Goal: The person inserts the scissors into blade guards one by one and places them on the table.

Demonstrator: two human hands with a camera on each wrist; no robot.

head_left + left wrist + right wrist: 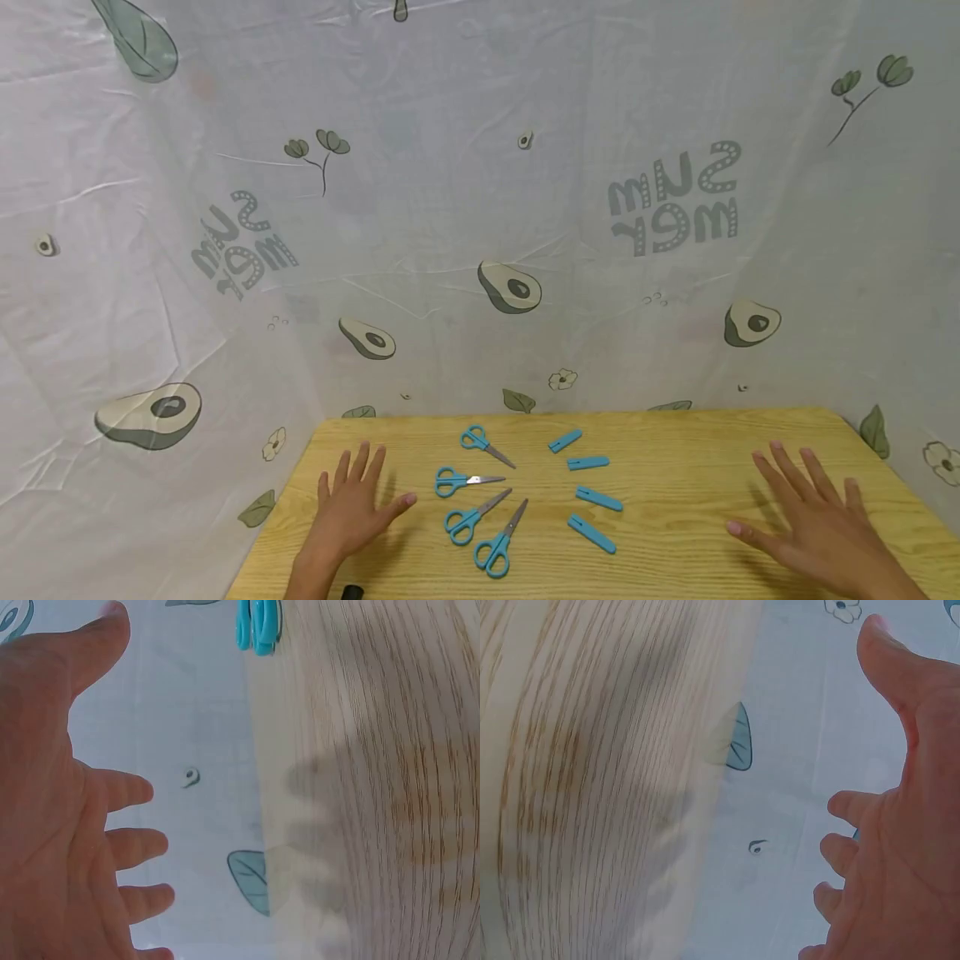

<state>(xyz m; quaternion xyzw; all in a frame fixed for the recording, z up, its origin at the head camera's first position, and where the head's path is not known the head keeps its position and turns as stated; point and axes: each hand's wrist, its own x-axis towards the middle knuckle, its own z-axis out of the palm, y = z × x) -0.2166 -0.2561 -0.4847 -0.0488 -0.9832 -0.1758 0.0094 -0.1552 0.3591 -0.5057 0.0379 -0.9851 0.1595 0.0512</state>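
Several small scissors with blue handles lie in a loose fan on the wooden table, among them the rearmost scissors and the front scissors. Their bare blades point toward several blue blade covers, such as the front cover and the back cover. My left hand is spread with straight fingers left of the scissors, holding nothing. Far to the right of the covers, my right hand is likewise spread and holds nothing. In the left wrist view, blue scissor handles show beyond the thumb.
A pale curtain printed with avocados, leaves and mirrored lettering hangs behind the table and along its sides. A small black object shows at the bottom edge, close to the left wrist.
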